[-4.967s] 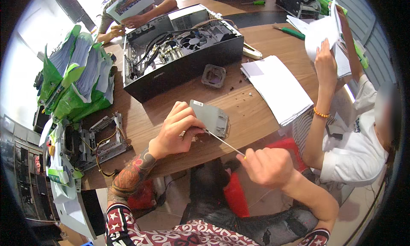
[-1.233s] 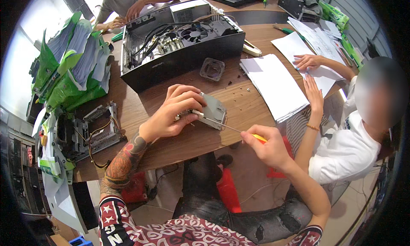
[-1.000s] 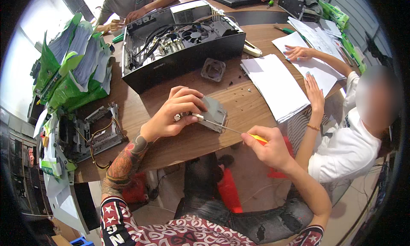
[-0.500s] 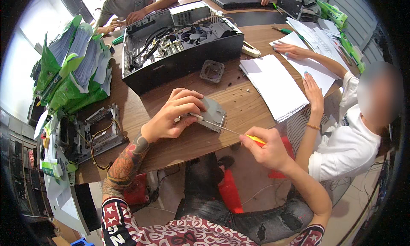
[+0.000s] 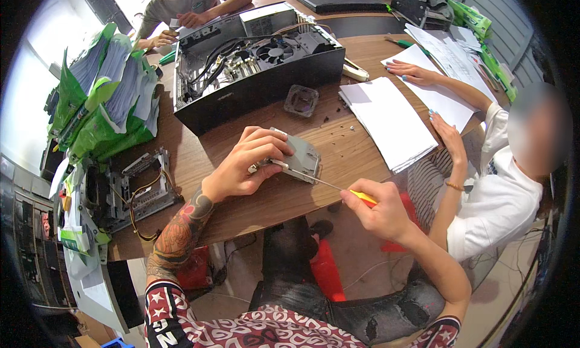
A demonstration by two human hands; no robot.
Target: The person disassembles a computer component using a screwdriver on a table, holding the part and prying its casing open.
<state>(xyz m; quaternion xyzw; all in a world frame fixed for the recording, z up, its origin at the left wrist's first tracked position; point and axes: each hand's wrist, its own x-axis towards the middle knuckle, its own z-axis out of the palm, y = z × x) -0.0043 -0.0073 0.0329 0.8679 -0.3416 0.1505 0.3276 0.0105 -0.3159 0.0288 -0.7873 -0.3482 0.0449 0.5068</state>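
Observation:
My left hand (image 5: 257,157) grips a flat grey metal box (image 5: 304,156), which looks like a computer drive, above the front of the table. Fingers lie over its top and the thumb presses its near side. In my right hand (image 5: 383,210), closed around the handle, is a screwdriver (image 5: 365,198) with a yellow and red grip. Its thin shaft runs leftward along the near side of the box, toward my left thumb. The tip is close to that thumb; whether it sits in a screw cannot be made out.
An open black computer case (image 5: 266,85) stands behind my hands, near a square fan-like part (image 5: 301,101) and small loose screws (image 5: 351,128). Left are a wired metal frame (image 5: 142,191) and a green bag of papers (image 5: 84,112). A co-worker's hands rest right, by a paper stack (image 5: 389,124).
My hands, the box and the screwdriver have hardly moved. The co-worker at the right has shifted the nearer arm slightly, and the people across the table have moved their hands a little.

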